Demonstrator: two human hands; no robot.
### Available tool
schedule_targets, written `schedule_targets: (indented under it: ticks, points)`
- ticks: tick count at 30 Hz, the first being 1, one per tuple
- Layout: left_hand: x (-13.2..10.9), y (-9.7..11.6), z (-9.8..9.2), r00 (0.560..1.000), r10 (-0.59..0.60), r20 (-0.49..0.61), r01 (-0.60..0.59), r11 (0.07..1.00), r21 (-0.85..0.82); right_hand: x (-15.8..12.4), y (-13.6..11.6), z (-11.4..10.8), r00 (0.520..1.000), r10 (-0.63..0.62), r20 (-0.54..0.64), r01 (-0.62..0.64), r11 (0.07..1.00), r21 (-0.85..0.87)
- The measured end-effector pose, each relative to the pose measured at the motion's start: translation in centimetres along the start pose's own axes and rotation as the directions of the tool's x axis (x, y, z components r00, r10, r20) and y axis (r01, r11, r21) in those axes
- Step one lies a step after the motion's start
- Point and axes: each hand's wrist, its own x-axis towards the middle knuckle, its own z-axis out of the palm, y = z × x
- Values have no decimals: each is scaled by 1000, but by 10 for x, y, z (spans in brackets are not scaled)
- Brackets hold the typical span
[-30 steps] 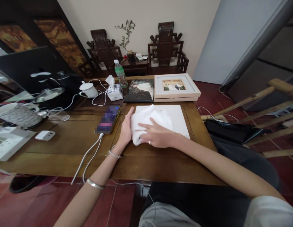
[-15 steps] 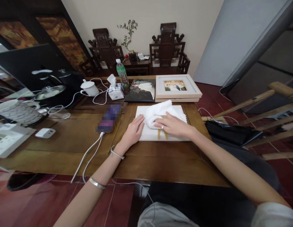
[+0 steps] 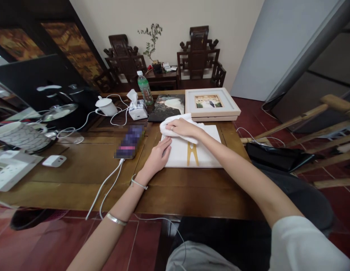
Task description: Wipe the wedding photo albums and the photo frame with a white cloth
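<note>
A flat white board point(image 3: 210, 150) with a yellow mark or piece point(image 3: 193, 154) on its face lies on the wooden table. Bunched under my right hand point(image 3: 180, 128) is a white cloth point(image 3: 167, 125), pressed on the board's far left part and gripped by the fingers. My left hand point(image 3: 159, 154) rests on the board's left edge, fingers stretched out and holding nothing. Part of the board is hidden by the cloth and my right forearm.
Behind the board lie a framed picture point(image 3: 231, 106) and a dark picture panel point(image 3: 160, 109). To the left are a phone point(image 3: 131, 145) with a white cable, a tissue box point(image 3: 138, 111), a bottle point(image 3: 145, 88), a lidded cup point(image 3: 106, 106) and a white charger point(image 3: 54, 161).
My right hand has slid the cloth left and away from me across the board, uncovering more of the yellow mark. My left hand has stayed nearly in place.
</note>
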Motion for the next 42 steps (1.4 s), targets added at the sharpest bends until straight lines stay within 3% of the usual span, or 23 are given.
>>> schedule_targets:
  ticks: [6,9,12,16,19,23,30,35,38,42]
  points:
    - [-1,0,1,1000,-13,3,13,1000,-22,-59,46,-34,996,73,-57,-70,996,56]
    - [-1,0,1,1000,-17,-2,17,999,-31,-98,59,-37,988,126,-92,-125,992,19]
    - [-1,0,1,1000,-14,-9,13,999,-35,-138,52,-25,988,113,-103,-119,991,-59]
    - [-2,0,1,1000,-12,-2,12,1000,-14,-188,24,-6,998,26,-50,-32,992,-122]
    - [-2,2,0,1000,-15,-2,15,1000,-4,-213,8,-1,999,-34,-6,33,993,-112]
    - [-2,3,-1,1000,-14,-8,13,1000,-14,-210,11,-6,999,-14,35,17,996,-91]
    - [-2,1,-2,1000,-19,-3,18,999,-38,-146,57,-35,998,64,25,-62,994,-92]
    - [-2,1,-3,1000,-26,7,26,999,-32,-111,73,-52,994,104,-21,-106,989,-101]
    - [-1,2,-3,1000,-26,9,26,999,-34,-111,75,-48,995,95,-27,-97,990,-103]
    - [-1,2,-2,1000,-24,7,25,999,-41,-140,61,-32,996,94,0,-93,986,-139]
